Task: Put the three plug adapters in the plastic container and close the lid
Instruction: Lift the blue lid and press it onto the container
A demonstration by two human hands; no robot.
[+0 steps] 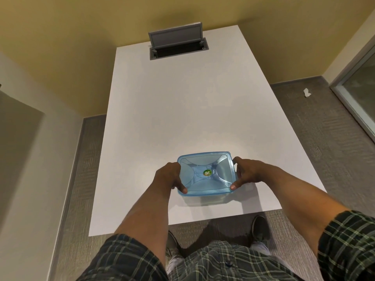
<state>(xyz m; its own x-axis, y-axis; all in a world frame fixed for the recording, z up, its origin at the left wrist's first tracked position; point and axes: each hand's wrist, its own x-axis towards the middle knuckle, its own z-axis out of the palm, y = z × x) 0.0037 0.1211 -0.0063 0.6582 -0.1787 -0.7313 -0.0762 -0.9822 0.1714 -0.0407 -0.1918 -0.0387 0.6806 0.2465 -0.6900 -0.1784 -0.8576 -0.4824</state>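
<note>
Container [211, 196]: set on the white table [182, 110], low in the frame near the table's near edge; only a strip of its clear wall is seen under the lid.
Lid [206, 173]: translucent blue, laid over the container (a round green sticker sits at its centre).
Adapters: cannot be made out through the lid.
Left hand [169, 176]: fingers closed against the lid's left edge, thumb pressed on the near left corner.
Right hand [246, 172]: fingers wrapped around the lid's right edge, thumb pressed on the near right corner.
Cable hatch [176, 42]: grey, flap raised, at the table's far end, upper centre of the frame.
</note>
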